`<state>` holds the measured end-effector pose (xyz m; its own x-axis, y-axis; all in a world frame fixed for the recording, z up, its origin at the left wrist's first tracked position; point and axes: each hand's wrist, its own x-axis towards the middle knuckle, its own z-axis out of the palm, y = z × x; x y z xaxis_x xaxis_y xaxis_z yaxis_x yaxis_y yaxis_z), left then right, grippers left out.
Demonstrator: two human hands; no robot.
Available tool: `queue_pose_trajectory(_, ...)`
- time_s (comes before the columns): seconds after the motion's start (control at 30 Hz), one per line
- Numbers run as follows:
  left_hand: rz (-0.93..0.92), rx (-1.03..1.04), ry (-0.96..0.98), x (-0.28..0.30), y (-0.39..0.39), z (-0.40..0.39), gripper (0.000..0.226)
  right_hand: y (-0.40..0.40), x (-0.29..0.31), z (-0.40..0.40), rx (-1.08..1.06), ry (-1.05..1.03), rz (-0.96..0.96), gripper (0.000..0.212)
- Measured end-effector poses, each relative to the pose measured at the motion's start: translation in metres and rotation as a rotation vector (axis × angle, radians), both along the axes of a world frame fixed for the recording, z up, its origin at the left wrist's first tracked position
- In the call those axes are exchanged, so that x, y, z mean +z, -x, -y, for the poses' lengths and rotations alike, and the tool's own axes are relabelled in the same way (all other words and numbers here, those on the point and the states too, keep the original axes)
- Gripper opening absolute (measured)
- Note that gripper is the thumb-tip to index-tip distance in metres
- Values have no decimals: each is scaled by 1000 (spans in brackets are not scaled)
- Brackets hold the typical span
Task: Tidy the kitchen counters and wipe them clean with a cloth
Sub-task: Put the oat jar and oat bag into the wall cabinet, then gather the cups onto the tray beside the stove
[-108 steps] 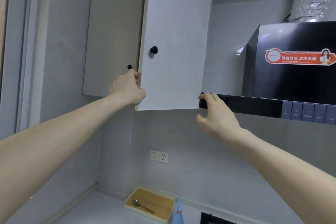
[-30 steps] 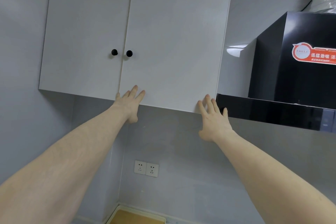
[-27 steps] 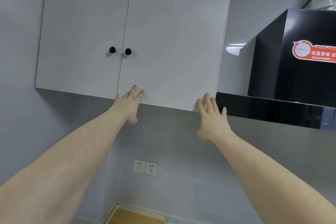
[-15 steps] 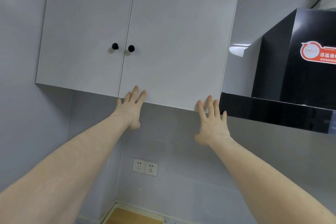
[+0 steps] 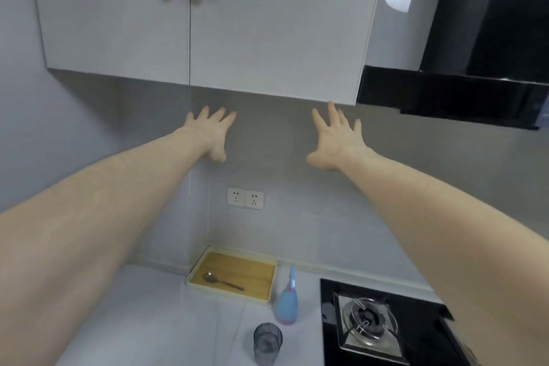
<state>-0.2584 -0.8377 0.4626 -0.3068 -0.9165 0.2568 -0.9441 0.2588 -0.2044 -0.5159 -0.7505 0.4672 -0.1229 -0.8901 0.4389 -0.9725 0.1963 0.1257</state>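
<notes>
Both doors of the white wall cabinet point(image 5: 267, 38) are closed, with two black knobs at the centre seam. My left hand point(image 5: 208, 135) and my right hand point(image 5: 335, 140) hang just below its lower edge, fingers spread, holding nothing, in front of the grey wall. Down on the pale counter point(image 5: 142, 321) lies a yellow-rimmed wooden tray point(image 5: 255, 273) with a spoon point(image 5: 222, 281) in it. Next to the tray stands a blue and pink bottle point(image 5: 285, 304), and a dark glass tumbler point(image 5: 267, 342) stands nearer me. No cloth is in view.
A black range hood point(image 5: 463, 89) juts out at the right beside the cabinet. Below it a black gas hob point(image 5: 371, 324) is set into the counter. A double wall socket point(image 5: 245, 197) sits on the grey backsplash above the tray.
Both hands have come off the bottom edge of the closed cabinet door and dropped below it. The view has tilted down, bringing the counter, tray, bottle, tumbler and hob into sight.
</notes>
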Motion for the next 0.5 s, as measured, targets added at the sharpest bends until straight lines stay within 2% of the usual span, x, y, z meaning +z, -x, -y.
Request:
queue_pose_trajectory(0.13,23,-181,-2,-56,13,-41,103,-13,-69,-25,139,6,74,99)
queue_pose_trajectory(0.27,-48,-347,-77,-121,17,-88,95,-23,-131,-52,234,-66,142,94)
queue_pose_trajectory(0.37,-143,-396,-169,-174,16,-124,89,-26,-177,-75,278,-128,250,94)
queue_pose_trajectory(0.5,-182,-392,-298,-238,12,-167,82,-29,-240,-106,288,-227,430,96)
